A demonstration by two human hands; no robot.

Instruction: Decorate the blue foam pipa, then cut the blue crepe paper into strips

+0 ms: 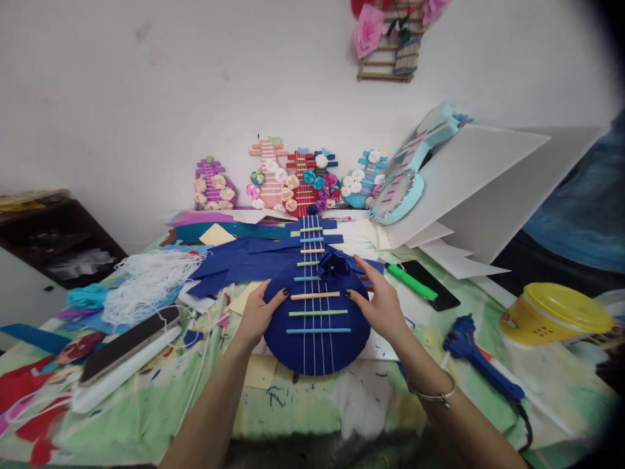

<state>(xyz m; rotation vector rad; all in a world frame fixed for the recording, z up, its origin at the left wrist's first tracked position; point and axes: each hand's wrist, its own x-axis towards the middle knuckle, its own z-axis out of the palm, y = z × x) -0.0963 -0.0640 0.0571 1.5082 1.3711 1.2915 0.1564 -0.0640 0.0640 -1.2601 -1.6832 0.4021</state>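
A dark blue toy lute [317,352], apparently made of paper or card, stands tilted back in front of me on the table. White strings run down its face, crossed by several green, blue and cream sticks. A dark blue paper flower [334,266] sits on its upper right side. My left hand [258,311] grips the left edge, thumb on the face and the other fingers mostly hidden. On the opposite edge, my right hand [381,303] has its thumb on the face and its fingers around the side, just below the flower.
White string [146,283] and a phone on a white block [129,345] lie left. To the right are a green cutter or marker [413,282], a blue glue gun [481,361] and a yellow tub [551,316]. Decorated lutes [268,179] and white boards [512,189] stand behind.
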